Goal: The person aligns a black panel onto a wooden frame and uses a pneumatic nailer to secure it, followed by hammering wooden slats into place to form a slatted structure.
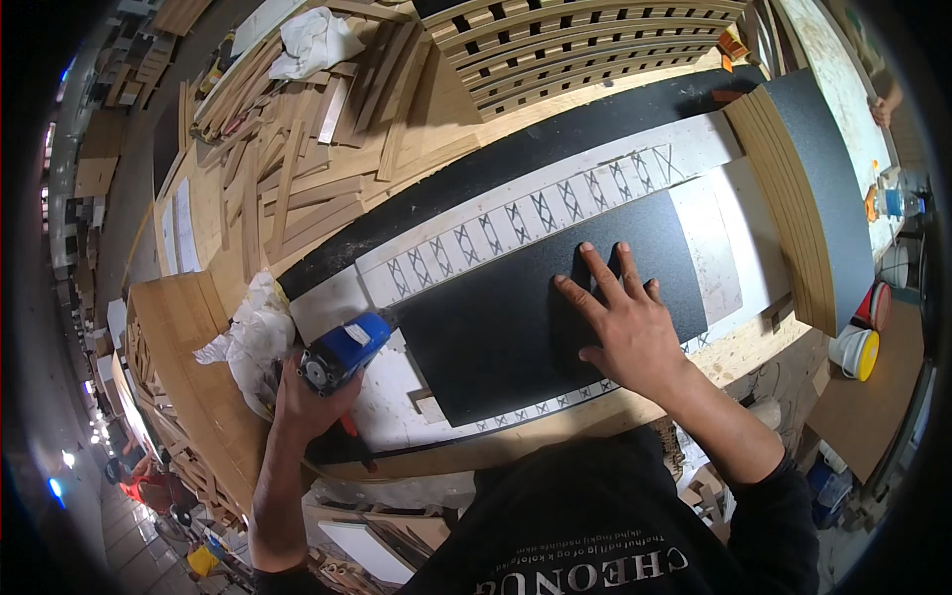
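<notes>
Two hands are at work over one dark panel point(540, 297), which lies flat on a white sheet point(719, 243) on the wooden workbench point(555, 431). We see the right hand point(620, 317) resting palm down on the right half of the panel, its fingers point(595, 266) spread wide and pressed flat on the surface, gripping nothing. We see the left hand point(302, 397) off the panel's left end, near its lower left corner, closed tightly around a blue power tool point(345, 352) whose nose points toward the panel; whether the nose touches the panel we cannot tell. Just above the panel, along its upper edge, runs a white strip point(540, 213) marked with a row of crossed diamond shapes. Left of the panel, beyond the tool, lies a crumpled white cloth point(253, 332). Far above the panel, past a long black band, loose wooden slats point(297, 178) lie in a heap, and a slatted wooden grid point(585, 45) lies at the top. Right of the panel leans a stack of boards point(793, 198), dark on top.
</notes>
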